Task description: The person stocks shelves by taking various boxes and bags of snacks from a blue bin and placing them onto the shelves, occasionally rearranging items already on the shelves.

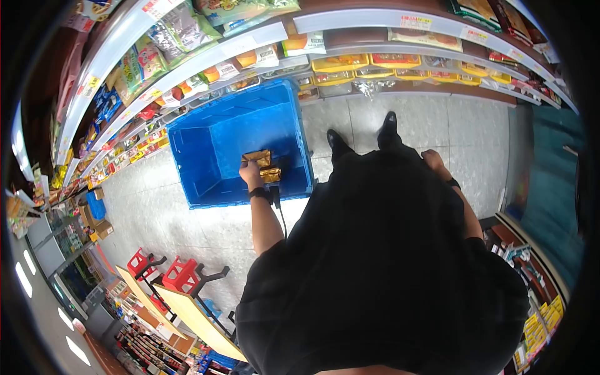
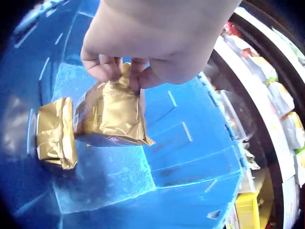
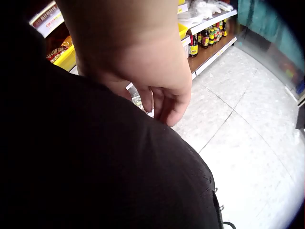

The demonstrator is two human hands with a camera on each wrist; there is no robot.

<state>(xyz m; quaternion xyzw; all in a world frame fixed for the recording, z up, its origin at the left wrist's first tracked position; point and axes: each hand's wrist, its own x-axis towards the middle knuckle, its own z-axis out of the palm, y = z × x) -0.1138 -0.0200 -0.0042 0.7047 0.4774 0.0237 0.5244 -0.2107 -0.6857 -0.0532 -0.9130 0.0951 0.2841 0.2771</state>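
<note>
My left hand (image 1: pixel 250 172) reaches down inside a blue plastic crate (image 1: pixel 237 187). In the left wrist view its thumb and fingers pinch the top edge of a shiny gold foil packet (image 2: pixel 114 112), which hangs upright below them. Beside it stands a second gold packet (image 2: pixel 55 133), close to the crate wall. My right hand (image 1: pixel 434 161) hangs by my thigh with loosely curled fingers, holding nothing. In the right wrist view dark trousers (image 3: pixel 109 167) hide part of that hand.
Store shelves (image 1: pixel 244 44) with bagged snacks curve along the front and left. Yellow trays (image 1: pixel 340 62) line the lower shelf. Red stools (image 1: pixel 181 275) and a light wooden board (image 1: pixel 197 322) stand at lower left. Grey tiled floor (image 1: pixel 475 137) lies around my feet.
</note>
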